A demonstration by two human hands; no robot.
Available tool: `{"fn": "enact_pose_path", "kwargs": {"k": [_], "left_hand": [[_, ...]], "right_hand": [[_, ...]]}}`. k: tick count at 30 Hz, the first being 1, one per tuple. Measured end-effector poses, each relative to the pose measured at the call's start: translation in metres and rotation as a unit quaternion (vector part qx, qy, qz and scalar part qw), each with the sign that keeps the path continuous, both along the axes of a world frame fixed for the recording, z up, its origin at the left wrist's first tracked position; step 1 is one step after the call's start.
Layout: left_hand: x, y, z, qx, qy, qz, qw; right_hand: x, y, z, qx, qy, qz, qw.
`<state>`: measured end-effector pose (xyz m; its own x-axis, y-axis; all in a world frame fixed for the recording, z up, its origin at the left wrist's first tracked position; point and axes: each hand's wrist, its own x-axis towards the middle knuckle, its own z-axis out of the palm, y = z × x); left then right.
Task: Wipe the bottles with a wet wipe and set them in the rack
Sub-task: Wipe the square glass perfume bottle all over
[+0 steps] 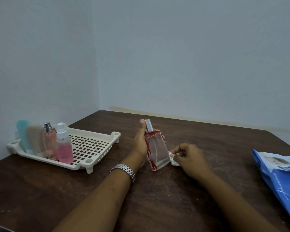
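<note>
Four bottles (54, 144) already stand in the cream perforated plastic rack (90, 144), while the left hand (140, 143) grips a fifth, a clear red-edged rectangular glass bottle (157, 151), mid-counter (208, 139), and the right hand (189, 158) pinches a crumpled white wet wipe (173, 160) at its lower corner, so racking it likely remains.

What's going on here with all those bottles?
A person is cleaning bottles. The left hand holds a clear bottle with red edges, tilted, while the right hand pinches a scrunched white wipe against its lower side. Four other bottles already stand in the cream rack at the left. A blue wipe pack lies at the right.
</note>
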<state>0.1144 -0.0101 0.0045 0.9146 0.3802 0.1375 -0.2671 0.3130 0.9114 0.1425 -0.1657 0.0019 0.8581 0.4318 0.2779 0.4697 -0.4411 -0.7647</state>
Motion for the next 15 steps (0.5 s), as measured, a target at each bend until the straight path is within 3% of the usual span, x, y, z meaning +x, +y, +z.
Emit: {"fn": "enact_pose_path", "kwargs": {"k": [8, 15], "left_hand": [[0.002, 0.004, -0.002, -0.047, 0.05, 0.018, 0.997], [0.005, 0.009, -0.001, -0.086, 0.089, 0.053, 0.991]], "right_hand": [[-0.02, 0.01, -0.002, 0.039, -0.04, -0.014, 0.998], [-0.03, 0.02, -0.005, 0.138, 0.13, 0.013, 0.982]]}}
